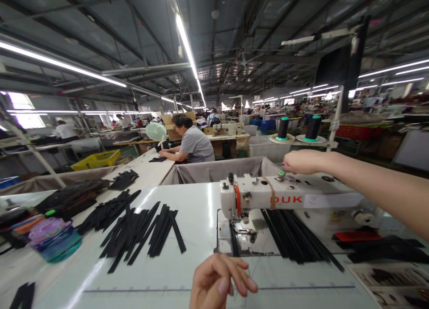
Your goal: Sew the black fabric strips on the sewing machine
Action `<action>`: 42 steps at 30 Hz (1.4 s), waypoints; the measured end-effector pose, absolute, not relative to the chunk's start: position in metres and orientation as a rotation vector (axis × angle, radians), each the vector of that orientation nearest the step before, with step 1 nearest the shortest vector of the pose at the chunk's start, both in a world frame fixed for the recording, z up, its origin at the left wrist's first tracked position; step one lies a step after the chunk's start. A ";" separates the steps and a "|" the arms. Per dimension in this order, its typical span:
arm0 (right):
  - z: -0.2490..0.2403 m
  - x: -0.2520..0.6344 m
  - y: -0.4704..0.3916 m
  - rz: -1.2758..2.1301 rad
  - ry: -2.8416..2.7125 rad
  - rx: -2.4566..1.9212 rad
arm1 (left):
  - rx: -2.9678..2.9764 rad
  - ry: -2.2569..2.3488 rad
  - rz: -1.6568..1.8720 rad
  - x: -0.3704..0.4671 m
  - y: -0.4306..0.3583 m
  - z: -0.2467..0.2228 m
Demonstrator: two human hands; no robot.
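A white sewing machine lettered "DUK" stands on the white table. My right hand reaches from the right over the machine's top, its fingers pinched on a thin thread by the thread guides. My left hand hovers at the table's near edge, in front of the needle and presser foot, fingers curled and thumb and forefinger pinched on a fine thread. Long black strips lie under the machine arm. Several more black strips are piled to the left.
Two dark thread cones stand behind the machine. A grey cloth bin lies beyond the table. A teal and purple bundle and black pieces sit far left. A person in a grey shirt works at the table ahead.
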State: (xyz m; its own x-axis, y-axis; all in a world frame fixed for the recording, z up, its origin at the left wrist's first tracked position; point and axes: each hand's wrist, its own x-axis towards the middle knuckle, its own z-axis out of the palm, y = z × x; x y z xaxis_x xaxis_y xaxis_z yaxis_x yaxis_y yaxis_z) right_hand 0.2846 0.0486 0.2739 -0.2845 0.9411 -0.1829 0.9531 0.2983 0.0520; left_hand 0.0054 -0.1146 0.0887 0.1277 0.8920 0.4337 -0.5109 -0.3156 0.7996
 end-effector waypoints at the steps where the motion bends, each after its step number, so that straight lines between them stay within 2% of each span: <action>1: 0.274 0.283 0.049 -0.120 2.358 1.765 | 1.229 0.509 1.494 0.009 -0.112 0.087; 5: 0.275 0.279 0.047 -0.205 2.241 1.805 | 1.342 0.864 1.447 0.025 -0.099 0.076; 12: 0.280 0.281 0.043 -0.244 2.196 1.815 | 1.645 1.226 1.090 0.028 -0.093 0.062; 17: 0.281 0.281 0.045 -0.260 2.206 1.816 | 1.664 1.090 1.340 0.029 -0.096 0.074; 23: 0.279 0.281 0.046 -0.266 2.167 1.841 | 1.600 0.701 1.587 0.034 -0.102 0.091; 27: 0.280 0.282 0.044 -0.292 2.205 1.816 | 1.760 0.454 1.305 0.034 -0.104 0.108; 30: 0.280 0.282 0.044 -0.304 2.206 1.815 | 1.928 0.498 1.104 0.042 -0.097 0.117; 42: 0.280 0.283 0.045 -0.297 2.234 1.781 | 2.080 0.831 1.196 0.086 -0.049 0.109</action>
